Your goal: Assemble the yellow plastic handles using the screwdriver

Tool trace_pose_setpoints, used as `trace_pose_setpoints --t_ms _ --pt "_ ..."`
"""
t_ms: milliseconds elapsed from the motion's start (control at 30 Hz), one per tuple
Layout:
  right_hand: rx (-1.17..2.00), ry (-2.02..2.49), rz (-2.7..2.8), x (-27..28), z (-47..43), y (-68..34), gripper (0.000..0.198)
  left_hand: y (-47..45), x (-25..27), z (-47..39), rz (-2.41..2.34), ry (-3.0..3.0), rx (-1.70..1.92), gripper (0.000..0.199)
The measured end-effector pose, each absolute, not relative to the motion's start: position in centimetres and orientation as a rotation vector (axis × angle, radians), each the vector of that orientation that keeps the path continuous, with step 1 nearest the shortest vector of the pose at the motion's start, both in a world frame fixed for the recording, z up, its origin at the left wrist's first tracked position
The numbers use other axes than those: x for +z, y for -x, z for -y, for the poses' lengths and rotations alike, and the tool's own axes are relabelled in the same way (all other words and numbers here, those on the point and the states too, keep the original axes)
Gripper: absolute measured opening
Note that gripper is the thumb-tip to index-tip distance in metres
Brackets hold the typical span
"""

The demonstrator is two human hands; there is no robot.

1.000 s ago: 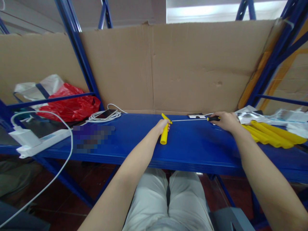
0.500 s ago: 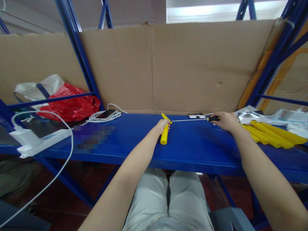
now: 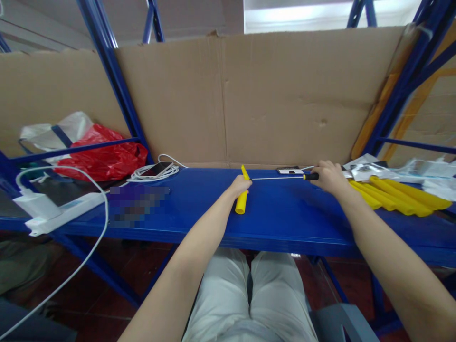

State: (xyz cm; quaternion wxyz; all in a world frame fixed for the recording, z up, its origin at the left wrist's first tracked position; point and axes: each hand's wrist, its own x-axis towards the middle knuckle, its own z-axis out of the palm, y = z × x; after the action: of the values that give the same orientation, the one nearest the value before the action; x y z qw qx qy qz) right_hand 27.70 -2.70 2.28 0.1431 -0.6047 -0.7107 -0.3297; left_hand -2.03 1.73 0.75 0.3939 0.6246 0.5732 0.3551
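Observation:
My left hand is wrapped round a yellow tube just above the blue shelf top. The tube leans slightly, its round end towards me. My right hand grips the black and yellow handle of a screwdriver. Its long thin shaft points left, and the tip reaches the tube at my left fingers; whether it sits inside a hole there, I cannot tell. Right of my right hand, several more yellow tubes lie side by side.
A phone rests on a coiled white cable at the back left. Further left are a white power strip and a red plastic bag. Clear plastic packaging lies at the right. A cardboard sheet stands along the back.
The yellow tube has turned a little in my left hand, its far end now more upright. My right hand has shifted slightly left with the screwdriver. The camera view has moved a little.

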Motion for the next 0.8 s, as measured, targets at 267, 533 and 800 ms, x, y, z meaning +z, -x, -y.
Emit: trace_pose_setpoints --t_ms 267,533,800 --pt "-0.877 1.97 1.933 2.4 3.0 -26.6 0.021 2.1 0.5 -2.0 -1.455 -1.708 0.845 0.011" --pt "-0.693 1.971 2.03 2.3 2.9 -27.1 0.034 2.3 0.7 -1.7 -1.497 -1.771 0.802 0.011" --pt "-0.632 1.956 2.121 2.1 2.2 -28.4 0.029 2.3 0.5 -2.0 -1.545 -1.803 0.784 0.013"
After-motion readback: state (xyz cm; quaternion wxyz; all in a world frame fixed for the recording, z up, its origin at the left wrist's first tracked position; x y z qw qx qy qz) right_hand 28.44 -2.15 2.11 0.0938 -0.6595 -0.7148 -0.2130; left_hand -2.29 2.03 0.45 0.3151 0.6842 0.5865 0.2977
